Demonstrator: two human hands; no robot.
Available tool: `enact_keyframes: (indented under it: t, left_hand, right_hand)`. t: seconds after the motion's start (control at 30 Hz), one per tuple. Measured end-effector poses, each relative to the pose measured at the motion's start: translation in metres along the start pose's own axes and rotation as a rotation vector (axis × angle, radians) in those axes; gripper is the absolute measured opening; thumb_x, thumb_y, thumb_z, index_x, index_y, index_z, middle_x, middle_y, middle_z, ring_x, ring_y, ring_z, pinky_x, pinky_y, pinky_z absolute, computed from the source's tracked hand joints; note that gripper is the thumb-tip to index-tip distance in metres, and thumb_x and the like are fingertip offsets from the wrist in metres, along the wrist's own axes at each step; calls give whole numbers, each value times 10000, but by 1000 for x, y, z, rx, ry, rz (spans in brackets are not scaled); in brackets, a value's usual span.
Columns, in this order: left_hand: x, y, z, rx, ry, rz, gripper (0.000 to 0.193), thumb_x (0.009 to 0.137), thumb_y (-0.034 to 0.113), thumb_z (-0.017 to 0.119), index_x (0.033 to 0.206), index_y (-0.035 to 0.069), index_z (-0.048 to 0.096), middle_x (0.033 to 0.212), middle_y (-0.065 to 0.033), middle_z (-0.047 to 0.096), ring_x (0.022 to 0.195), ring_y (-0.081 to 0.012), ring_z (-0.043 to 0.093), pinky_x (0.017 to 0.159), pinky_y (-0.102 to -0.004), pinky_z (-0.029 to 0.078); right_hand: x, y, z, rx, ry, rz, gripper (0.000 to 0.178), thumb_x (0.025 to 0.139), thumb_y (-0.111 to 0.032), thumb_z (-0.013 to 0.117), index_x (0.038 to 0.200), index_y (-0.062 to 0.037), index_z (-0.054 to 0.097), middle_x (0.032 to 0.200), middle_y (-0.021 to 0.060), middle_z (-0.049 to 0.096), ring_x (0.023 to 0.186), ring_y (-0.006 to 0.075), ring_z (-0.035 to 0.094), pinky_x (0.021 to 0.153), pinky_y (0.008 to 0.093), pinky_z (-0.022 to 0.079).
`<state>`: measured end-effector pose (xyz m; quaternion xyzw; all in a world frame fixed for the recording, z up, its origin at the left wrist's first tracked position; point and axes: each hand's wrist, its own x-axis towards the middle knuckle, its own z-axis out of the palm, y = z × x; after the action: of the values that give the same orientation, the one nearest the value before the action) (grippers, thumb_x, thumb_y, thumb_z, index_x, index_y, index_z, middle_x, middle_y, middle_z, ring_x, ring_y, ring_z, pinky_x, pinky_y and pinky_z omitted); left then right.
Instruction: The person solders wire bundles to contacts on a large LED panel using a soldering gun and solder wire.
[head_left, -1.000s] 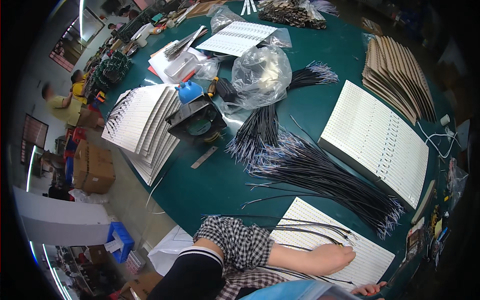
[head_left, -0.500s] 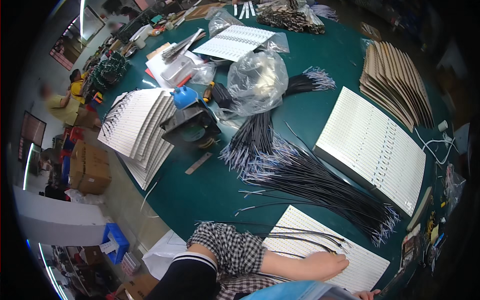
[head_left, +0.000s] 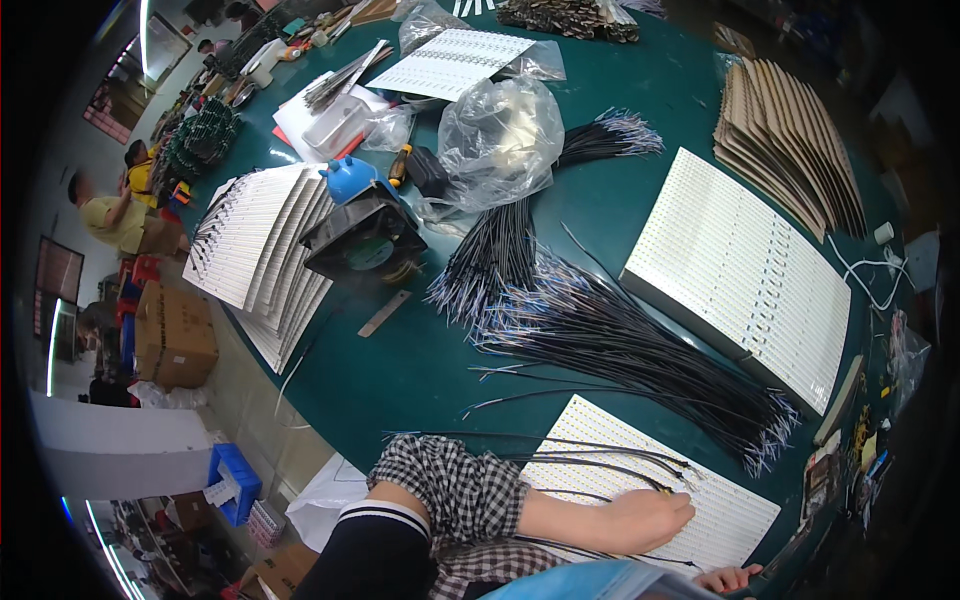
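My left hand [head_left: 645, 521] rests on a white LED board [head_left: 748, 515] lined with rows of small yellowish dots. Its fingers are bent and pressed together near the ends of several black wires [head_left: 612, 457] that run across the board; what lies under the fingertips is hidden. A black-and-white checked sleeve [head_left: 450, 490] covers part of that forearm. At the board's near edge, only some fingers of my right hand [head_left: 730, 578] show. They look slightly apart, and the rest is behind a light blue cloth [head_left: 610, 582].
Beyond the board lies a large bundle of black wires [head_left: 640, 360]. A stack of white LED boards [head_left: 740, 275] stands to the right, brown cardboard sheets [head_left: 785, 140] behind it. On the left are a black fan [head_left: 365, 240], more wired boards [head_left: 260, 240] and a clear plastic bag [head_left: 500, 140].
The whole table view has shifted a little up and left. My left hand stays at the same place on the board; slightly more of my right hand's fingers shows.
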<state>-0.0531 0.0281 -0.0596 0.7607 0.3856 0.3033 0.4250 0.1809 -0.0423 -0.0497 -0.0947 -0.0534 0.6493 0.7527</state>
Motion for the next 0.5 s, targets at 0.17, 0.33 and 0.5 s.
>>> enact_keyframes:
  t: [0.17, 0.33, 0.5]
  left_hand:
    - [2, -2, 3, 13, 32, 33, 134, 837, 127, 544, 870, 12, 482, 839, -130, 490, 671, -292, 590, 552, -409, 484]
    - [2, 3, -8, -56, 14, -29, 166, 802, 144, 553, 879, 6, 501, 848, -155, 515, 730, -339, 587, 613, -446, 475]
    - [3, -3, 0, 45, 8, 89, 136, 860, 151, 518, 888, 24, 478, 839, -133, 486, 673, -328, 571, 536, -427, 469]
  right_hand:
    - [3, 3, 2, -25, 9, -54, 648, 829, -438, 659, 1219, 31, 439, 890, 50, 562, 768, 130, 543, 660, 248, 474]
    - [5, 5, 1, 27, -22, -38, 644, 829, -424, 664, 1228, 20, 425, 881, 67, 570, 812, 150, 554, 711, 276, 477]
    - [1, -56, -71, 107, -403, 349, 644, 933, -578, 278, 1266, -49, 430, 1119, 106, 608, 989, 238, 558, 856, 376, 451]
